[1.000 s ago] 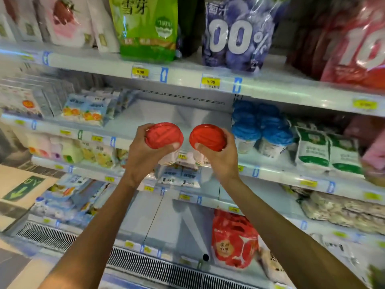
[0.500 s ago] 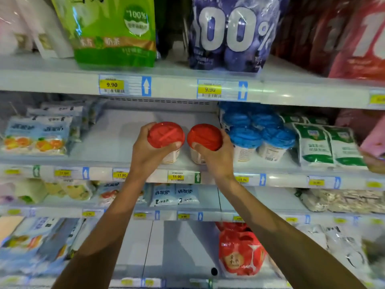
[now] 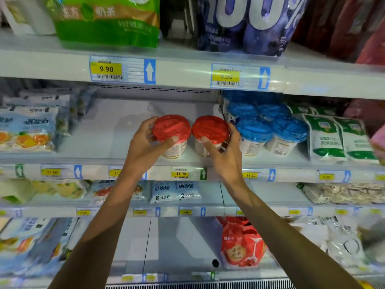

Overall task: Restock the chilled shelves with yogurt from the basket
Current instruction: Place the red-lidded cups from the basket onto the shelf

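We see a chilled shelf with a wide bare spot in the middle. Above it sit a green bag and a blue bag. Blue-lid cups stand in a bunch on the right. The left hand has its fingers wrapped round the left yogurt cup. The right hand grips the right yogurt cup the same way. Both red-lid cups are side by side at the front of the bare spot, lids almost touching. We cannot tell if they rest on the shelf. A yellow price tag is just below.
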